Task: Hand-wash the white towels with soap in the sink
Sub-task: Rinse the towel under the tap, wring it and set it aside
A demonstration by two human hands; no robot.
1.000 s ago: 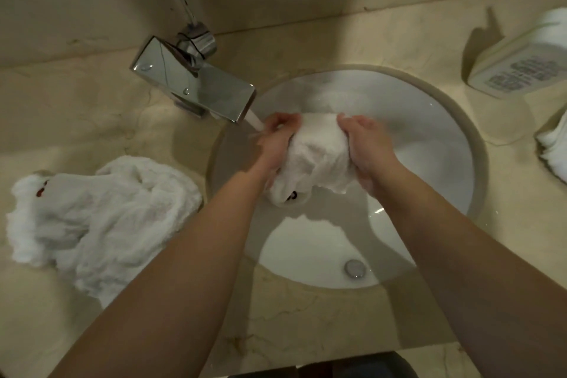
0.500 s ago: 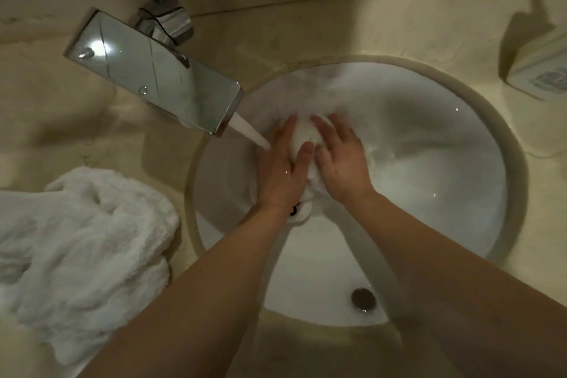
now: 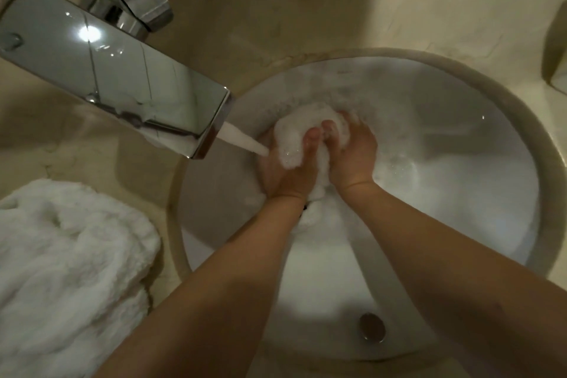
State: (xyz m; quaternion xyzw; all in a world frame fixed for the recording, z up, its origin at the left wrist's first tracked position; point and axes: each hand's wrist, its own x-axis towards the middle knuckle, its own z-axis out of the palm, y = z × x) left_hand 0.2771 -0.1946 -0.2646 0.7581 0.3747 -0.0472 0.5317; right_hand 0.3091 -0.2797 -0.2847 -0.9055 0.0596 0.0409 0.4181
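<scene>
A small white towel (image 3: 299,132), wet and bunched, is squeezed between both my hands inside the round white sink (image 3: 460,193). My left hand (image 3: 287,173) grips its left side, thumb over the cloth, right under the water stream (image 3: 245,141). My right hand (image 3: 352,159) grips the right side with curled fingers. The chrome faucet (image 3: 122,77) runs from the upper left. A second, larger white towel (image 3: 67,261) lies heaped on the counter at the lower left.
The sink drain (image 3: 372,326) sits near the front of the basin. A beige marble counter (image 3: 306,24) surrounds the sink. The edge of a box-like object (image 3: 557,64) shows at the far right.
The view has moved closer and lower over the sink. My hands went from pressing the towel flat to bunching and squeezing it under the stream.
</scene>
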